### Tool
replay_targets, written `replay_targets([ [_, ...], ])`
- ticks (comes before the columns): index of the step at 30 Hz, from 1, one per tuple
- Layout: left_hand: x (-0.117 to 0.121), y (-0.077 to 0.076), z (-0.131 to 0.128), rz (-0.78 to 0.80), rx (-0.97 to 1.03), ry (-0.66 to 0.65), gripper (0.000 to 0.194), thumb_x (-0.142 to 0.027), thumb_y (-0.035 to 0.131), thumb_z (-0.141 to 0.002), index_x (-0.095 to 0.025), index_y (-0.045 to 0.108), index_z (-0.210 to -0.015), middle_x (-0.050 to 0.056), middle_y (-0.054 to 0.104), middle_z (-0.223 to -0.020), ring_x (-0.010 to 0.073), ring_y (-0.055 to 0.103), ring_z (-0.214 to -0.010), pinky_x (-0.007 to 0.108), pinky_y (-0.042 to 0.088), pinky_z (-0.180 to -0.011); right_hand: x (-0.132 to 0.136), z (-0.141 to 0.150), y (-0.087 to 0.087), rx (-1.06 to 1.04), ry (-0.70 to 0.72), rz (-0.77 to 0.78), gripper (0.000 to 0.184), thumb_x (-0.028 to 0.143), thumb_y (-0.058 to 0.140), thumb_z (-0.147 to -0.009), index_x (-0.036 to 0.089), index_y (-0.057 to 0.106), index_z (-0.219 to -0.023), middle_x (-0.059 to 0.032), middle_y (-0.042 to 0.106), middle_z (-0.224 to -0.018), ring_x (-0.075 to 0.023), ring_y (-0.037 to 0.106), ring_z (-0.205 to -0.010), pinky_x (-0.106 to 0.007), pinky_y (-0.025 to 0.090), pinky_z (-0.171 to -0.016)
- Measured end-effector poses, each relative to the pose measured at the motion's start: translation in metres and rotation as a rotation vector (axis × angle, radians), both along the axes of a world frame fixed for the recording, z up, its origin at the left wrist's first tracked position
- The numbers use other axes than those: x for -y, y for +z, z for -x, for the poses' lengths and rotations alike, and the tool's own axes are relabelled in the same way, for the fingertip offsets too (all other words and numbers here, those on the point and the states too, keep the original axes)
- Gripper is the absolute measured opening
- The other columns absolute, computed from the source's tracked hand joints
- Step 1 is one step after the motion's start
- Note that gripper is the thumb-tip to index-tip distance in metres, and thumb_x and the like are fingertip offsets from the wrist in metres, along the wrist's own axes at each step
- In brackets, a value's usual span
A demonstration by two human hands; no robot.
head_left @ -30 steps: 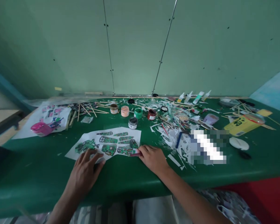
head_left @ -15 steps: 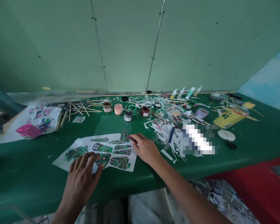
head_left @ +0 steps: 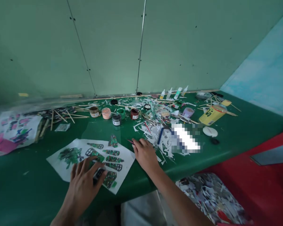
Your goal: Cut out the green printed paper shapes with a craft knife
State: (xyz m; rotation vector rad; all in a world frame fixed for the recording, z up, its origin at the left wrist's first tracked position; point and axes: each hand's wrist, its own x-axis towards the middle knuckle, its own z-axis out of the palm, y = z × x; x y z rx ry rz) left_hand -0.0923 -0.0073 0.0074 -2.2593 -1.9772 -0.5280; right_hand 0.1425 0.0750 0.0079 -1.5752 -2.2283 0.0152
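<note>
A white paper sheet (head_left: pixel 125 156) lies on the green table, bearing several painted green-and-black pieces. One small piece (head_left: pixel 113 141) rests on its upper edge. Over the sheet's lower middle, my left hand (head_left: pixel 86 180) pinches a dark painted piece (head_left: pixel 98 175) between thumb and fingers, tilted up from the paper. My right hand (head_left: pixel 145 155) is closed around a thin dark-red tool (head_left: pixel 130 142) beside the sheet's right edge; its tip points left and most of it is hidden in the fingers. Green paint smears (head_left: pixel 69 156) mark the sheet's left part.
Open paint jars, among them a black one (head_left: pixel 116 120) and a dark red one (head_left: pixel 134 114), stand beyond the sheet. White paper scraps (head_left: pixel 153 135) spread to the right, with glue bottles (head_left: pixel 178 93) behind. A yellow container (head_left: pixel 211 115) lies farther right. A pink container (head_left: pixel 2 145) sits far left.
My view has turned to the right. The left hand has taken hold of a painted piece and tilted it up; the sheet has rotated. My right hand has moved off the sheet with the tool.
</note>
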Motion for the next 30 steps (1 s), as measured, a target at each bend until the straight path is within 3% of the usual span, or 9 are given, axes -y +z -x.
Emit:
replay_targets([
  [3, -0.006, 0.004, 0.003, 0.003, 0.015, -0.025, 0.029, -0.050, 0.048, -0.084, -0.028, 0.066, -0.083, 0.008, 0.062, -0.112, 0.0334, 0.055, -0.105, 0.057, 0.040, -0.092, 0.000, 0.000, -0.002, -0.053, 0.041, -0.007, 0.038, 0.022, 0.036, -0.097, 0.016, 0.056, -0.128, -0.0126, 0.069, -0.107, -0.0215, 0.065, -0.092, -0.032, 0.051, -0.078],
  [7, -0.015, 0.009, 0.003, 0.059, 0.015, -0.132, 0.028, -0.046, 0.053, -0.081, -0.029, 0.065, -0.100, 0.008, 0.061, -0.113, 0.0321, 0.054, -0.107, 0.053, 0.042, -0.091, 0.004, -0.003, -0.002, -0.127, 0.108, 0.012, 0.037, 0.021, 0.036, -0.096, 0.016, 0.054, -0.128, -0.0106, 0.071, -0.107, -0.0182, 0.069, -0.088, -0.027, 0.052, -0.073],
  [10, -0.020, 0.012, -0.001, 0.071, -0.007, -0.116, 0.033, -0.045, 0.053, -0.082, -0.031, 0.063, -0.110, 0.008, 0.060, -0.115, 0.0347, 0.051, -0.113, 0.056, 0.040, -0.093, 0.016, -0.006, 0.001, -0.171, 0.159, 0.041, 0.034, 0.021, 0.035, -0.096, 0.018, 0.055, -0.123, -0.0095, 0.071, -0.109, -0.0174, 0.069, -0.091, -0.026, 0.052, -0.074],
  [14, -0.023, 0.012, -0.006, 0.069, -0.004, -0.093, 0.029, -0.047, 0.054, -0.083, -0.028, 0.065, -0.101, 0.010, 0.060, -0.113, 0.0338, 0.053, -0.110, 0.055, 0.041, -0.093, 0.038, -0.005, 0.010, -0.214, 0.235, 0.131, 0.034, 0.019, 0.036, -0.094, 0.019, 0.056, -0.123, -0.0082, 0.071, -0.109, -0.0166, 0.068, -0.091, -0.025, 0.052, -0.074],
  [20, -0.023, 0.008, -0.005, 0.043, 0.030, -0.200, 0.027, -0.040, 0.053, -0.085, -0.025, 0.057, -0.106, 0.008, 0.058, -0.129, 0.0290, 0.050, -0.123, 0.054, 0.028, -0.111, 0.049, 0.016, 0.021, -0.022, 0.187, 0.281, 0.038, 0.018, 0.044, -0.091, 0.027, 0.060, -0.124, -0.0051, 0.069, -0.100, -0.0151, 0.067, -0.074, -0.023, 0.049, -0.061],
  [25, -0.023, 0.004, -0.003, 0.034, 0.059, -0.156, 0.030, -0.042, 0.051, -0.087, -0.022, 0.056, -0.109, 0.008, 0.065, -0.118, 0.0277, 0.055, -0.118, 0.053, 0.030, -0.111, 0.042, 0.036, 0.025, 0.070, 0.167, 0.292, 0.039, 0.020, 0.044, -0.092, 0.028, 0.058, -0.128, -0.0059, 0.067, -0.104, -0.0147, 0.068, -0.073, -0.023, 0.047, -0.057],
  [30, -0.024, -0.004, -0.002, 0.019, 0.060, -0.119, 0.040, -0.042, 0.053, -0.086, -0.021, 0.053, -0.121, 0.010, 0.061, -0.127, 0.0283, 0.052, -0.123, 0.052, 0.030, -0.112, 0.037, 0.051, 0.031, 0.194, 0.203, 0.332, 0.040, 0.022, 0.043, -0.093, 0.026, 0.055, -0.131, -0.0080, 0.066, -0.108, -0.0151, 0.068, -0.068, -0.026, 0.049, -0.055],
])
